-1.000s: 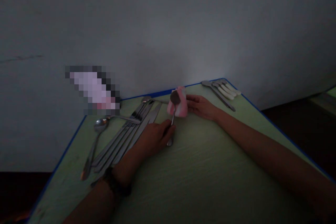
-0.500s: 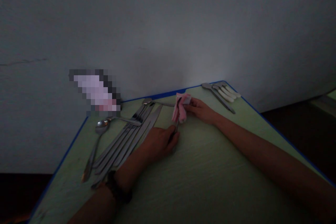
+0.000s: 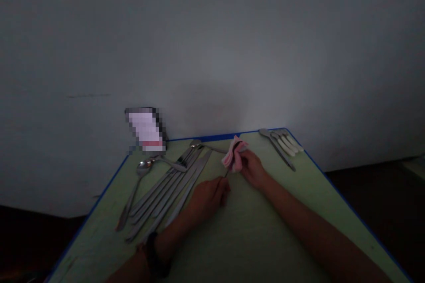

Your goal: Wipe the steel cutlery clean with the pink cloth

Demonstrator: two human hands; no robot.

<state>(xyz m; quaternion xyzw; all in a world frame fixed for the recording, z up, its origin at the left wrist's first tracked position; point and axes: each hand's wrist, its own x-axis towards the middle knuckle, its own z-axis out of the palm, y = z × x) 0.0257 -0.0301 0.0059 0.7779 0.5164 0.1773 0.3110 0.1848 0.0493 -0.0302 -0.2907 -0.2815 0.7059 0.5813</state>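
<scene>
Blue edging (image 3: 217,137) lines the bench (image 3: 262,239), green surface spreading across lower centre. Here's the left hand (image 3: 209,194), mid-frame, closed on a utensil's (image 3: 227,173) thin handle; the right hand (image 3: 253,169), just beyond, pinches pink cloth (image 3: 235,160) folded about its far end. Silver cutlery (image 3: 163,189) crowds centre-left; white-handled pieces (image 3: 287,147) lie right of centre.

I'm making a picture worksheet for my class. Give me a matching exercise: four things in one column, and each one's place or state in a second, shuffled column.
1. Left hand
2. Right hand
3. White-handled cutlery
4. Wristband

A. Near the far right corner of the table
B. Worn at the left wrist
C. Holding the pink-and-white cloth
D. Gripping a thin utensil handle

Pairs: 1-D, 2-C, 3-A, 4-B
</scene>
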